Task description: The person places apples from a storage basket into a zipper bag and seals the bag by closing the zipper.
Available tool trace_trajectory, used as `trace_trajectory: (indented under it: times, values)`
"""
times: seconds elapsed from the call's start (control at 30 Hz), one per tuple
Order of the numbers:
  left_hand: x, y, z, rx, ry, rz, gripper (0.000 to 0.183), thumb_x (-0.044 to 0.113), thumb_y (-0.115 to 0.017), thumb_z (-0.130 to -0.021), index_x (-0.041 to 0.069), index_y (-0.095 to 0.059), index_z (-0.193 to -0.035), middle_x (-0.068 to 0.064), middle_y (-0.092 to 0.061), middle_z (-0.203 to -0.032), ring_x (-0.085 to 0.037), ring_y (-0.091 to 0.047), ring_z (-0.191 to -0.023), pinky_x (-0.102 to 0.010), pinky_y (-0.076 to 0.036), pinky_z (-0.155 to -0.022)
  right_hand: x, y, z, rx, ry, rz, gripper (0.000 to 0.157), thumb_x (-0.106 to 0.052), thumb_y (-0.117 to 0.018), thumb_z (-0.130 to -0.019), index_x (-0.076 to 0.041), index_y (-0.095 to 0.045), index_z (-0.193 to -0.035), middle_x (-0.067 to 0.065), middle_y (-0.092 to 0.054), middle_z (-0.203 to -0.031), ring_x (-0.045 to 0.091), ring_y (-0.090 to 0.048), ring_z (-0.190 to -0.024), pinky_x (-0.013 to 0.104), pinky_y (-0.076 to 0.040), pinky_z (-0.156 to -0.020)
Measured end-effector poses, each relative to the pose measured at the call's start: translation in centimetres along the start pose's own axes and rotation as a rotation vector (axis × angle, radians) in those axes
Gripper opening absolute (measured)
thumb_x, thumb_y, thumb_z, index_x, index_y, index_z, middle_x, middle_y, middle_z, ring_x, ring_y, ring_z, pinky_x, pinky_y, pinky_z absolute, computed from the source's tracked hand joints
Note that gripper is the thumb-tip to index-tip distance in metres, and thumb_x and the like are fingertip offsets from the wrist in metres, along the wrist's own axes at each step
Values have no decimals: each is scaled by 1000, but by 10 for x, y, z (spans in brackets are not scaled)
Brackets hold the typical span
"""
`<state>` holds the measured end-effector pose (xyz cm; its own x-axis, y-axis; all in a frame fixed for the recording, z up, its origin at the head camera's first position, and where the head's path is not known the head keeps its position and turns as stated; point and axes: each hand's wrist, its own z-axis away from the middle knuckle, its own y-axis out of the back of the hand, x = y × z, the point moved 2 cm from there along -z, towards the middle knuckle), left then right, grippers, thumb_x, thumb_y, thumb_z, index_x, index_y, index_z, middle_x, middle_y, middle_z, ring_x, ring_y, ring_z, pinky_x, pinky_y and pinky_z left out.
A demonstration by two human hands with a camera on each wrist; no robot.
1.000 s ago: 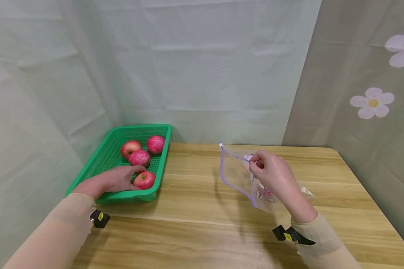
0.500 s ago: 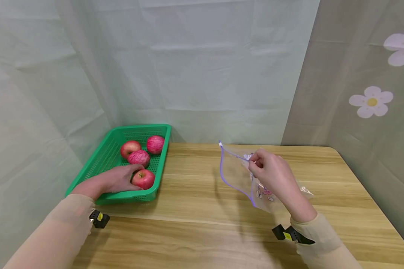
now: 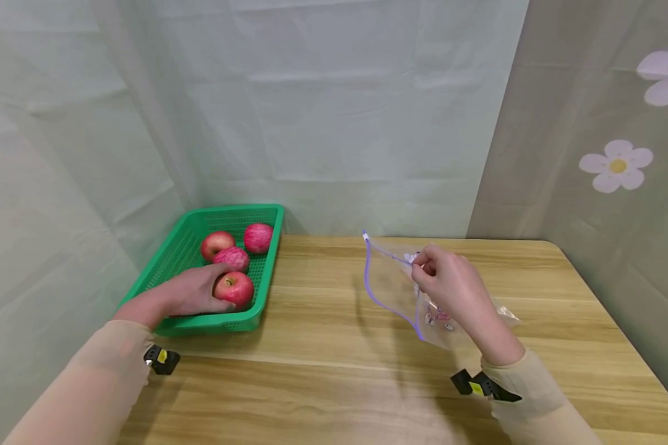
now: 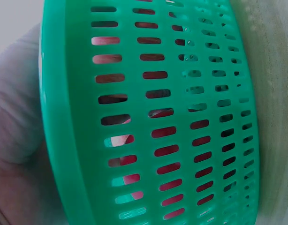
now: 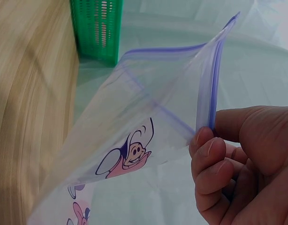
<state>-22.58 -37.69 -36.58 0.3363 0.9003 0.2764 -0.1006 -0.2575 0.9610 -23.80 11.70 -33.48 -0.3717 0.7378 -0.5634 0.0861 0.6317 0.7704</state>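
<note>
In the head view my left hand [image 3: 195, 292] reaches into the green basket [image 3: 268, 281] and grips the nearest apple [image 3: 236, 289], thumb and fingers curled on its two sides. In the left wrist view the basket's slotted wall [image 4: 134, 108] hides most of that apple and the fingers. My right hand [image 3: 451, 284] pinches the edge of a clear zip bag [image 3: 389, 281] between thumb and forefinger. The bag's mouth gapes toward the left, its purple zip strip [image 5: 210, 98] plain in the right wrist view. Cartoon figures [image 5: 134, 152] are printed on the bag.
Three more apples lie further back in the basket, among them a striped one [image 3: 231, 259] right beside the gripped apple. The wooden table [image 3: 323, 371] ends against a pale cloth backdrop [image 3: 356, 123]. A flowered curtain [image 3: 607, 216] hangs along the right side.
The left hand and the gripped apple have shifted slightly up and left inside the basket. My right hand and the bag stay as they were.
</note>
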Motion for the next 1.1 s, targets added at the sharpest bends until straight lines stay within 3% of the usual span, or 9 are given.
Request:
trace_trajectory:
  times: [0.33, 0.53, 0.9, 1.1]
  values:
    - [-2, 1, 2, 3, -5, 84, 73, 39, -89, -87, 3, -60, -144, -3, -70, -119, -22, -65, -104, -49, -57, -92, -1, -1, 0, -8, 5, -5, 13, -12, -63, -100, -8, -74, -105, -5, -68, -78, 16, -56, -65, 37, -44, -63]
    - [-2, 3, 1, 15, -19, 83, 75, 38, -89, -87, 3, -57, -147, -4, -70, -120, -22, -65, -104, -50, -56, -93, -1, -2, 0, -17, -5, -13, 13, -13, -63, -100, -8, -74, -106, -4, -68, -79, 17, -56, -66, 37, -45, -64]
    - [0, 7, -1, 110, 15, 7, 81, 40, -90, -87, -5, -56, -145, -14, -68, -127, -28, -66, -105, -53, -57, -92, 1, -1, 0, -14, -4, -12, 13, -13, -62, -100, -9, -74, -105, -3, -68, -79, 17, -56, -64, 37, -44, -63]
    - [2, 13, -3, 160, -1, 38, 77, 36, -92, -85, -2, -58, -143, -12, -69, -122, -28, -65, -103, -50, -58, -87, 1, -1, 0, -21, -9, -14, 14, -13, -62, -101, -8, -74, -106, -3, -68, -79, 17, -55, -64, 36, -43, -62]
